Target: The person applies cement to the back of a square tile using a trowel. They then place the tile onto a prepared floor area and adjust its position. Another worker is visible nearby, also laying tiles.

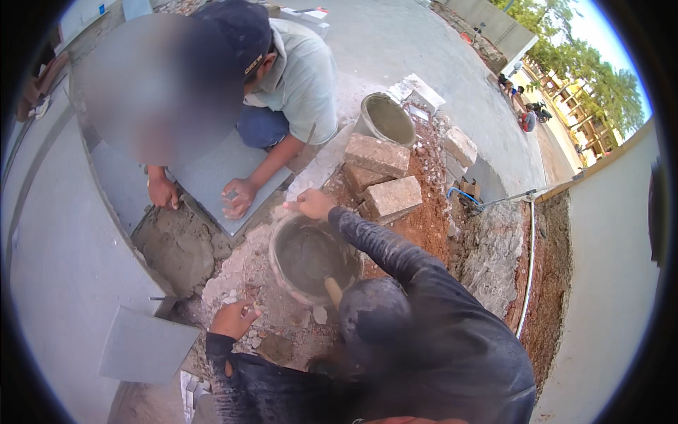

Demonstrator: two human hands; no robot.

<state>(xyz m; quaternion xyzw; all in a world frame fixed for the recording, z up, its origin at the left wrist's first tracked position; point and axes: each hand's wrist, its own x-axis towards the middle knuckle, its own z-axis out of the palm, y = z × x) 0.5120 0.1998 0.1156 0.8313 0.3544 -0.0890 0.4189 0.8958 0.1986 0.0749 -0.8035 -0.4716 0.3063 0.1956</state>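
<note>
Two workers crouch over mortar, seemingly mid-bedding: a dark-sleeved hand (pixel 311 203) clenches the bucket (pixel 282 272) rim, a wooden handle (pixel 332 290) below that grip, a grey slab (pixel 212 177) pressed down left of it; the wearer's own hands are unseen.

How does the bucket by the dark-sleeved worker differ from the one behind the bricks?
The near bucket has a co-worker's hand on its rim and a wooden handle inside; the far bucket stands untouched, with no tool showing. Both are round and hold grey mortar.
</note>
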